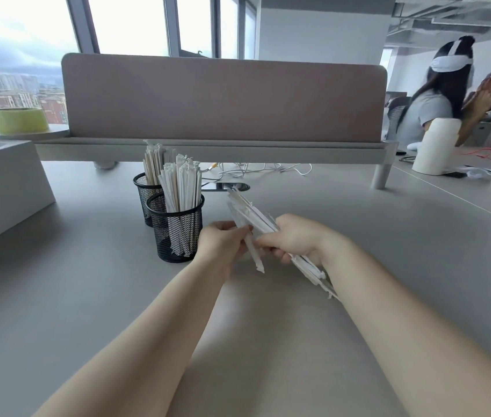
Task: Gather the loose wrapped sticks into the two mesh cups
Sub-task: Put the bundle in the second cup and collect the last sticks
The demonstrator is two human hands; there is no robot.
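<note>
Two black mesh cups stand left of centre on the grey desk. The near mesh cup (178, 233) and the far mesh cup (145, 191) both hold upright paper-wrapped sticks (182, 188). Just right of the near cup, my right hand (292, 236) grips a slanting bundle of wrapped sticks (250, 212), whose ends stick out above and below my fist. My left hand (223, 242) pinches a single wrapped stick (253, 254) at the bundle's left side; its lower end points down.
A brown divider panel (223, 97) on a raised shelf crosses the back of the desk, with white cables (256, 170) under it. A grey box (3, 188) stands at the left, a white bottle (437, 145) at the right. Another person sits at the far right.
</note>
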